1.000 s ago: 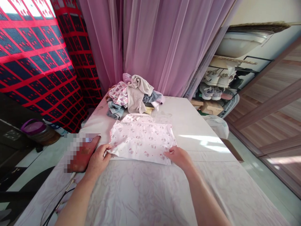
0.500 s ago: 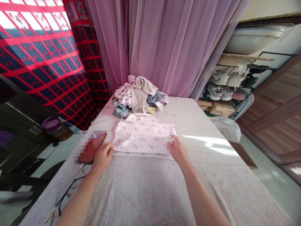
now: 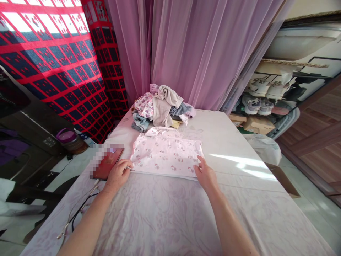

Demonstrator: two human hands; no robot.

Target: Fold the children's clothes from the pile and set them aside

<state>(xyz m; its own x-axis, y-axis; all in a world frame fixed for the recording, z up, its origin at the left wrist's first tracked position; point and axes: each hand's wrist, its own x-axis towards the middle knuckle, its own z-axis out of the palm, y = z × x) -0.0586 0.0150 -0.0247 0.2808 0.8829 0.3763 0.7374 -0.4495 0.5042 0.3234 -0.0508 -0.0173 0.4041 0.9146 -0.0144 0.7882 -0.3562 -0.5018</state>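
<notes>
A pale pink child's top (image 3: 165, 153) with a small printed pattern lies spread on the cloth-covered table, its neckline end away from me and its hem near me. At the near left corner of the hem, my left hand (image 3: 119, 175) is closed, thumb and fingers pinching the edge. My right hand (image 3: 206, 174) rests at the near right corner, thumb and forefinger apart, touching the fabric. Just beyond the top sits a heap of crumpled clothes (image 3: 162, 106) in grey, purple, blue and yellow.
A phone (image 3: 108, 165) in a reddish-brown case, partly blurred, lies left of my left hand. Cables (image 3: 77, 209) run along the table's left side. Purple curtains (image 3: 186, 53) hang behind the table (image 3: 170, 217). To the right stands a shelf with shoes (image 3: 257, 105) and boxes (image 3: 258, 125).
The view has shifted slightly. The near hem of the top now lies flatter on the table. My right hand's fingers have parted a little at the corner; my left hand stays at its corner.
</notes>
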